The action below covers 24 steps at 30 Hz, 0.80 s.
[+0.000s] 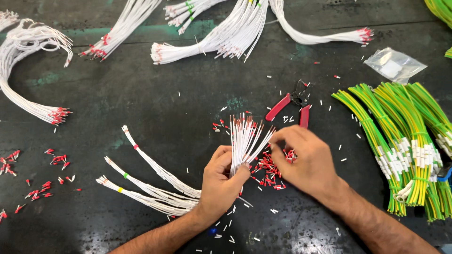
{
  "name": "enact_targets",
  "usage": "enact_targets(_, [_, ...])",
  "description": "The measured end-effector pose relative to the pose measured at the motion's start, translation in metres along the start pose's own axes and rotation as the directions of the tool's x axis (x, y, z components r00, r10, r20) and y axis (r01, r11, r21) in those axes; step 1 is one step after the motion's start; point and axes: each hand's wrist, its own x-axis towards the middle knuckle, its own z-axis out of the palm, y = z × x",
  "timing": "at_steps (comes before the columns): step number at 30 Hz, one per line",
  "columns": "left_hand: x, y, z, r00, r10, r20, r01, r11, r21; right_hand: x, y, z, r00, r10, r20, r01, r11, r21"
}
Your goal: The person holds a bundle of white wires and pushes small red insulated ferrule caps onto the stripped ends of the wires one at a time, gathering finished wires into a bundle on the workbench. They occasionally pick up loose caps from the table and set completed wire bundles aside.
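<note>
Head view:
- The left hand is gripping a bunch of white wires. Its fingers are wrapped tight around the bunch, low down, and the wire ends are fanning up and out above them.
- The right hand is pinching near one wire tip at the right side of the bunch. Its fingers are narrow, close together. I cannot tell if a tiny red cap is sitting between them.
- A pile of red caps is lying on the surface just under the right hand, between the two hands.
- The step looks like putting red caps on the wire ends, one by one. Some tips are already red and some look bare.
- The next move looks like it needs a steady bunch and a careful push of one small cap onto one thin tip.
- Red cutters are lying just above the right hand, not touched.
- Green-yellow wires are lying to the right, well apart.
- More white bundles are lying left of the left hand.
</note>
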Motion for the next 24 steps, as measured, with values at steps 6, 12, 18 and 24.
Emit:
enact_targets(6, [-0.001, -0.003, -0.001, 0.999, -0.038, 0.000, 0.038, 0.999, 0.032, 0.000, 0.006, -0.002, 0.992, 0.115, -0.053, -0.114, 0.993, 0.033])
enact_targets(12, [-0.002, -0.004, -0.002, 1.000, -0.007, 0.021, 0.006, 1.000, 0.013, 0.001, 0.006, -0.002, 0.986, 0.165, -0.018, -0.164, 0.985, 0.052])
enact_targets(18, [-0.001, -0.003, -0.003, 0.999, -0.036, 0.021, 0.036, 0.999, 0.023, -0.002, 0.011, 0.003, 0.980, 0.201, -0.004, -0.198, 0.970, 0.140])
enact_targets(24, [-0.001, -0.002, -0.003, 0.998, -0.051, 0.024, 0.051, 0.999, 0.019, 0.000, 0.025, 0.006, 0.860, 0.471, 0.196, -0.491, 0.656, 0.573])
